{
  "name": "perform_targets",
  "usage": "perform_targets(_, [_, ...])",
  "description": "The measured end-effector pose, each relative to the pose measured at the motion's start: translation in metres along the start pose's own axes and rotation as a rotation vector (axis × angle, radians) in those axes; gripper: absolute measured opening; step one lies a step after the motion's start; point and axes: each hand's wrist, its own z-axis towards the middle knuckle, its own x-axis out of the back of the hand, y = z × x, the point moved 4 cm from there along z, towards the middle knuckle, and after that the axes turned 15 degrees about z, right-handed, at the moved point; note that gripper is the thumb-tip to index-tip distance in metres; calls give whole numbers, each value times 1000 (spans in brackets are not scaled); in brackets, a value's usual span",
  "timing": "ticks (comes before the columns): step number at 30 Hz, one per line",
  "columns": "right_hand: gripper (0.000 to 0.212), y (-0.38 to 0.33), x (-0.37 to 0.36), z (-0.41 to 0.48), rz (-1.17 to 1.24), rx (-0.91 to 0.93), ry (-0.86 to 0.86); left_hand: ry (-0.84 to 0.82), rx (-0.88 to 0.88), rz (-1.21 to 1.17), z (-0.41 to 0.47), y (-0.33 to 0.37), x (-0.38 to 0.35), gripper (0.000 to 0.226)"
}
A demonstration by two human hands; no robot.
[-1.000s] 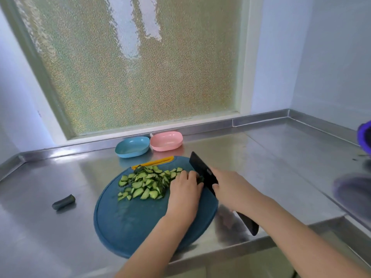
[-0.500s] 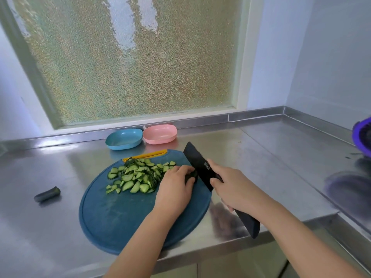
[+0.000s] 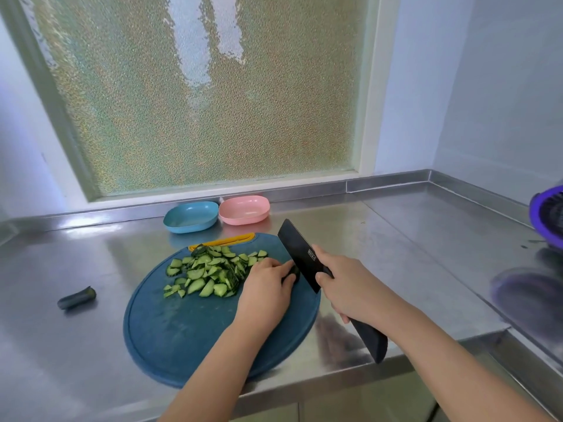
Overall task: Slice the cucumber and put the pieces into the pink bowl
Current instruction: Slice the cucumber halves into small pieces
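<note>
While the left hand (image 3: 265, 290) curls over the dark cucumber stub (image 3: 293, 274) at 3 o'clock on the blue board (image 3: 182, 336), we note the right hand (image 3: 350, 287) clamped round the black knife (image 3: 300, 257), blade against the stub. Half-moon pieces (image 3: 213, 274), pale flesh, dark-green skin, heap toward 12. Beyond the board, at 12 o'clock, sits the pink bowl (image 3: 243, 210).

Head-worn — forward, downward, near counter (image 3: 61, 345)
</note>
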Motion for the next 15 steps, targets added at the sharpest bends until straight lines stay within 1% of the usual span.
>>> perform_targets(4, [56,-5,1,0,-30,-10,-8,-10,-4,14,0,0,-1,37])
perform_targets(10, [51,-11,0,3,-74,35,-10,1,2,-24,0,0,1,36])
perform_targets(15, [55,-9,-6,9,-61,-16,-49,-5,21,-45,0,-2,3,37])
